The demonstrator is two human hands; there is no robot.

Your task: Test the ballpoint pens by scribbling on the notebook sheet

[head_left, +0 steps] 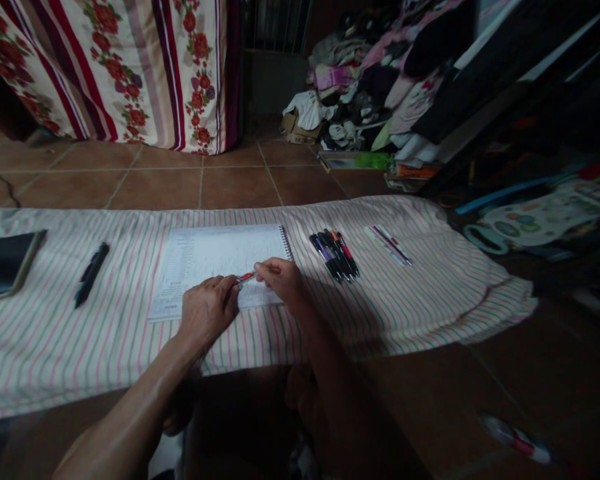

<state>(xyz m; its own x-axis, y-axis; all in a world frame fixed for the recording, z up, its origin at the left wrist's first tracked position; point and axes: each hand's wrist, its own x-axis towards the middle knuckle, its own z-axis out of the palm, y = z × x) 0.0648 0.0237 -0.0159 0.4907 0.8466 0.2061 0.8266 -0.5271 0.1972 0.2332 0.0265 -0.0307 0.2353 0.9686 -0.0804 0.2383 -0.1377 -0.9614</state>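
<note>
Over a spiral notebook (220, 250) with writing on its page, my left hand (209, 300) and my right hand (280, 277) face each other. Between them runs a slim red pen (246, 276). The fingers of my left hand are closed round one end of it, and my right thumb and fingers pinch the other end. Part of the pen is hidden by the fingers. To the right of the notebook lies a group of several pens (336, 257), mostly black, with purple and red ones among them.
A striped cloth (410, 293) covers the low table. On it lie a dark tablet-like object (9, 263), a black pen-shaped object (92, 275) and a few thin pens (387, 244). Beyond stand a floral curtain (155, 80) and a heap of clothes (375, 87). A bottle (515, 439) lies on the floor.
</note>
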